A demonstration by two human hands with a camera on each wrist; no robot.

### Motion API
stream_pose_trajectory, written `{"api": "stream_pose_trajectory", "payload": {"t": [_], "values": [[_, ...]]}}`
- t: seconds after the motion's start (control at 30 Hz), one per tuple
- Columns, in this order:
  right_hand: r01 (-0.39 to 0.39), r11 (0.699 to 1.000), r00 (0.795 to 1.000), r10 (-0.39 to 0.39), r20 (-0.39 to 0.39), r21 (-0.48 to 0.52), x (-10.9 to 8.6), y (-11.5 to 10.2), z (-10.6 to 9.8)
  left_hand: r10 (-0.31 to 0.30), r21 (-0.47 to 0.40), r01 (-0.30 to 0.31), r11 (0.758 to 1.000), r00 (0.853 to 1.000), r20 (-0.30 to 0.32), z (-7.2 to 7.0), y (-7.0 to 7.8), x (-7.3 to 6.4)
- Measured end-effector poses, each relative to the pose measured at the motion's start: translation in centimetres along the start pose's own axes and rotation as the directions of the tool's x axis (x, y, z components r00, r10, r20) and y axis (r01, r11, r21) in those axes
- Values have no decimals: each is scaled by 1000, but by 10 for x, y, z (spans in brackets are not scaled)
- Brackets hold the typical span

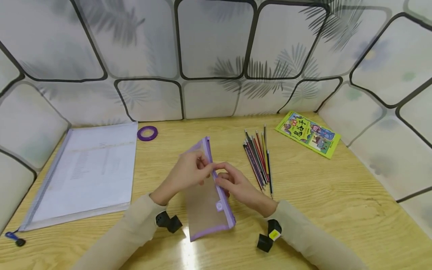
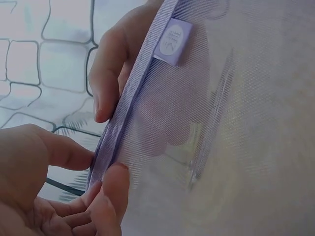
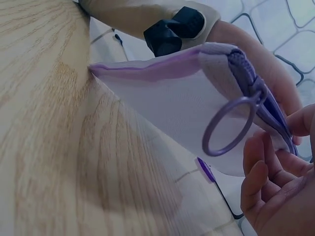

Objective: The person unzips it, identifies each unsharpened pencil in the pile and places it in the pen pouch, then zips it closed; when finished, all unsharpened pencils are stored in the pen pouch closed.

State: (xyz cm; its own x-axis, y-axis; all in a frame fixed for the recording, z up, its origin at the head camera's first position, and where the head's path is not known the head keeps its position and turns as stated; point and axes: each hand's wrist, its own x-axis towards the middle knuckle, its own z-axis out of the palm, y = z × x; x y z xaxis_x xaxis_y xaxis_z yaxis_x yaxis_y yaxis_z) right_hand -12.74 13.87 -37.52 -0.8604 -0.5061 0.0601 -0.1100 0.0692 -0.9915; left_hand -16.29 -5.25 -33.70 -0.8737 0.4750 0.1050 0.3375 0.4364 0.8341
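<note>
A see-through mesh zipper pouch (image 1: pixel 202 213) with purple trim stands tilted over the table between both hands. My left hand (image 1: pixel 185 170) pinches its zipper edge between thumb and fingers, near the upper part. Just below, my right hand (image 1: pixel 241 187) holds the same purple edge, thumb on one side and fingers on the other. A small lilac label (image 2: pixel 174 42) shows on the mesh in the left wrist view. From the zipper's near end hangs a purple ring pull (image 3: pixel 210 129), seen in the right wrist view, away from the fingers.
Several pencils (image 1: pixel 258 159) lie in a loose bunch right of the pouch. Behind them to the right is a green-yellow book (image 1: pixel 308 134). On the left sit a purple tape roll (image 1: pixel 147 133) and a large white sheet-covered folder (image 1: pixel 91 172). A patterned wall borders the wooden table.
</note>
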Motion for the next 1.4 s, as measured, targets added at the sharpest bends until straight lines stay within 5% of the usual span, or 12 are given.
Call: {"api": "stream_pose_trajectory", "payload": {"t": [0.53, 0.93, 1.4], "values": [[-10, 999, 1000, 10, 4, -32, 2, 0, -4, -156, -125, 155, 980, 988, 4, -4, 3, 2], [-7, 1000, 1000, 7, -13, -30, 1, 0, -10, -77, 53, 83, 995, 991, -113, -24, 5, 0], [-93, 994, 988, 86, -129, -56, 1, -1, -14, -16, 306, 81, 949, 977, -212, -63, 8, -10]]}}
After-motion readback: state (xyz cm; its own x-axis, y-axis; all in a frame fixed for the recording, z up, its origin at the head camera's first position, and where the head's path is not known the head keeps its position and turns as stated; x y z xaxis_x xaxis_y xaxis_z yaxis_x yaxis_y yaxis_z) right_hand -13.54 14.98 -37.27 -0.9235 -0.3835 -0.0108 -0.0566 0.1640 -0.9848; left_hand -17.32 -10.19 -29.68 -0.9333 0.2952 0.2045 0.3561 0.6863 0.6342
